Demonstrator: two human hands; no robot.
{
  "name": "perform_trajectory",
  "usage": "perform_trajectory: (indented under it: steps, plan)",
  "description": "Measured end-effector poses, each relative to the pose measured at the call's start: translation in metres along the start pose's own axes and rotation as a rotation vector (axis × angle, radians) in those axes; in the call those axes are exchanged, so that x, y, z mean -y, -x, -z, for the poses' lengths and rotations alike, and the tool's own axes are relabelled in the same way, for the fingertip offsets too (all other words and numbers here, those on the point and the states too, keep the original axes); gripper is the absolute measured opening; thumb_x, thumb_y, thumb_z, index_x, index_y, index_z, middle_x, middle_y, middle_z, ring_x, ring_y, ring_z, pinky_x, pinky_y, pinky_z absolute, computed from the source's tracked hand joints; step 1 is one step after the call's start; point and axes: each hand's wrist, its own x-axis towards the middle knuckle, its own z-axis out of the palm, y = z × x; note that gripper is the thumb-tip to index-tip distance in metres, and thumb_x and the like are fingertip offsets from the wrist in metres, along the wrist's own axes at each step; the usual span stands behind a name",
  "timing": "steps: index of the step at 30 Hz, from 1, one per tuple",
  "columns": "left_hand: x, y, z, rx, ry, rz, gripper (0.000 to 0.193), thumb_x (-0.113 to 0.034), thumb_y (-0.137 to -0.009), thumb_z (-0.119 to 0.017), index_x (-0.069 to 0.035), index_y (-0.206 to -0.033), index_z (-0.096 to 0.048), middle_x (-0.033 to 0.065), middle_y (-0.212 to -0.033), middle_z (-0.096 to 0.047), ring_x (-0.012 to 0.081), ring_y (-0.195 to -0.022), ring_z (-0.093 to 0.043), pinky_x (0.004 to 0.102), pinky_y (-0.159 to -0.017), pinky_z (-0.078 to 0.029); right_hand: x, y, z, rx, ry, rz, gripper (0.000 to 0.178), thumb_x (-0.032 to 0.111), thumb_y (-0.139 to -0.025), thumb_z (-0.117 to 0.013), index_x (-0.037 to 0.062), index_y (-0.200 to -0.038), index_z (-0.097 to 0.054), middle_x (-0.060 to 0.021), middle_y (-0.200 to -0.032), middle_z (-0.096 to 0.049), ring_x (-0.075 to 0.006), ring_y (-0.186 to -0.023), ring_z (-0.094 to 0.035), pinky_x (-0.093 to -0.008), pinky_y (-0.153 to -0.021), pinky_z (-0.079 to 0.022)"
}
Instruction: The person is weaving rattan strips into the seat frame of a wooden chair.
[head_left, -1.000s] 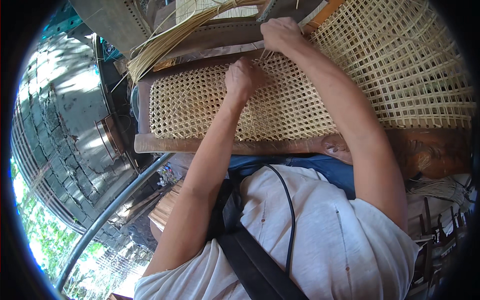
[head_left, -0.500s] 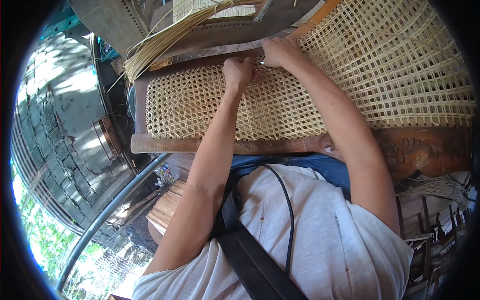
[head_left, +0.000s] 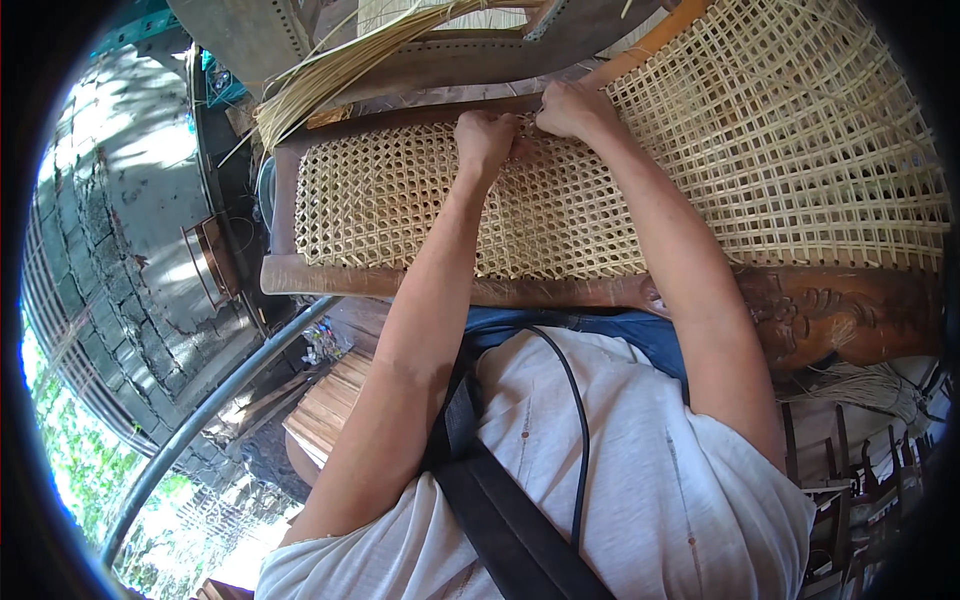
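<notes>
A woven cane panel [head_left: 385, 205] in a dark wooden frame [head_left: 560, 291] lies across my lap. At its far edge my left hand [head_left: 485, 138] is closed, fingertips pinched low against the weave. Just to the right, my right hand [head_left: 572, 110] is also closed, by the far rail. The fingertips of both hands nearly meet, and whatever they pinch is too small or hidden to make out. A wider cane section [head_left: 790, 130] with looser weave spreads to the right, above a carved wooden rail [head_left: 830, 312].
A bundle of loose cane strands [head_left: 320, 95] lies at the far left over another wooden frame [head_left: 470, 60] with small drilled holes. A metal pipe [head_left: 190, 428] runs along the left. Stacked wood pieces [head_left: 330, 400] lie beside my left arm. Wooden parts [head_left: 865, 480] stand lower right.
My right hand has shifted slightly right, still closed. A small pale, shiny thing seen between the hands earlier shows less now. The view has tilted slightly.
</notes>
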Motion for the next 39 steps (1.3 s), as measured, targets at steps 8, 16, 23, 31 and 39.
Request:
perform_trajectory:
  steps: [8,16,23,31,39]
  plan:
    - [0.005,-0.01,-0.012,-0.068,-0.297,-0.069,0.03,-0.02,-0.085,-0.06,0.006,-0.073,-0.07,0.0211,-0.069,-0.069,0.0337,-0.074,-0.072,0.0414,-0.074,-0.058,0.001,0.0,0.003,0.032,0.009,0.017,0.044,0.021,-0.081,-0.058,0.0009,-0.119,-0.067,-0.0178,-0.125,-0.065,-0.031,-0.118,-0.062,-0.0433,-0.097,-0.05]
    - [0.012,0.003,-0.02,-0.202,-0.406,-0.294,0.028,-0.019,-0.082,-0.061,0.006,-0.09,-0.069,0.0261,-0.082,-0.069,0.0392,-0.083,-0.07,0.0457,-0.078,-0.057,0.006,0.012,0.009,-0.053,0.201,0.16,0.032,0.012,-0.086,-0.056,0.0007,-0.114,-0.068,-0.0168,-0.121,-0.067,-0.0315,-0.116,-0.063,-0.0438,-0.095,-0.051]
    - [0.01,0.005,-0.015,-0.199,-0.206,-0.226,0.026,-0.018,-0.08,-0.062,0.004,-0.092,-0.071,0.021,-0.078,-0.071,0.0304,-0.074,-0.072,0.0375,-0.07,-0.057,0.007,-0.001,0.004,-0.216,0.381,0.255,0.024,0.006,-0.086,-0.055,0.0051,-0.102,-0.072,-0.0144,-0.103,-0.073,-0.0276,-0.101,-0.069,-0.039,-0.089,-0.053]
    - [0.008,0.005,-0.016,-0.194,-0.105,-0.18,0.021,-0.013,-0.077,-0.06,0.003,-0.085,-0.071,0.0252,-0.079,-0.068,0.0389,-0.077,-0.069,0.043,-0.075,-0.056,0.016,-0.016,-0.004,-0.315,0.511,0.429,0.025,0.012,-0.087,-0.052,0.0094,-0.096,-0.075,-0.0093,-0.102,-0.073,-0.0215,-0.101,-0.069,-0.034,-0.087,-0.053]
    - [0.014,-0.003,-0.02,-0.159,-0.241,-0.209,0.022,-0.019,-0.082,-0.062,0.0,-0.088,-0.072,0.0238,-0.085,-0.07,0.0395,-0.084,-0.069,0.0459,-0.079,-0.056,0.015,-0.012,0.007,-0.116,0.311,0.129,0.031,0.02,-0.083,-0.066,0.0059,-0.109,-0.073,-0.0144,-0.117,-0.069,-0.0273,-0.112,-0.065,-0.0383,-0.096,-0.049]
